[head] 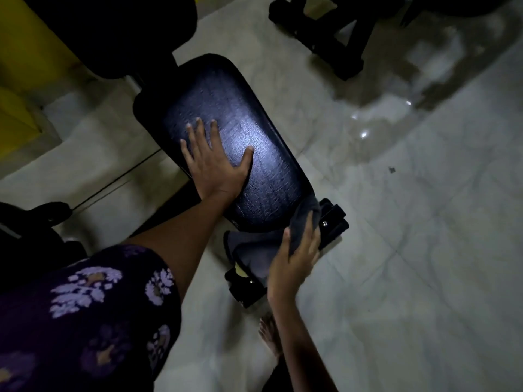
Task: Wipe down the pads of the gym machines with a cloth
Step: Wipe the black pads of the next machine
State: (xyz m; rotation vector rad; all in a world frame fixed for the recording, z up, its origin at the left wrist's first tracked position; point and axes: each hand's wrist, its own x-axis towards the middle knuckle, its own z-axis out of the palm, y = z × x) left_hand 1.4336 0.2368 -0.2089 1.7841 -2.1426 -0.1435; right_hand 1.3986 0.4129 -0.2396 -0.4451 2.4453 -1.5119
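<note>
- The seat pad [254, 154], dark and textured, lies tilted across the middle of the view, its upper end toward a black machine frame [119, 35] at top left.
- The left hand [216, 162] rests flat on the pad's left half, fingers straight and spread, thumb out to the right; it holds nothing.
- The cloth [271, 244], dark grey, hangs over the near end of the pad and drapes down below it.
- The right hand [297, 256] presses on the cloth at the pad's near right corner, thumb on one side, fingers laid over the fabric and bent slightly round it.
- A black bracket [334, 222] with a small bolt sits just beside the right hand, under the pad's end; another black part [246, 290] shows below the hanging cloth.
- The floor [410, 236] is pale glossy tile with light glints and dark reflections at upper right.
- A second black stand [319, 32] rests on the floor at top centre, well apart from the pad.
- A patterned sleeve [93, 306], dark with pale flowers, covers the left upper arm.
- A bare foot [270, 335] shows below the right forearm, blurred.
- Yellow surfaces [17, 89] appear at the left edge.
</note>
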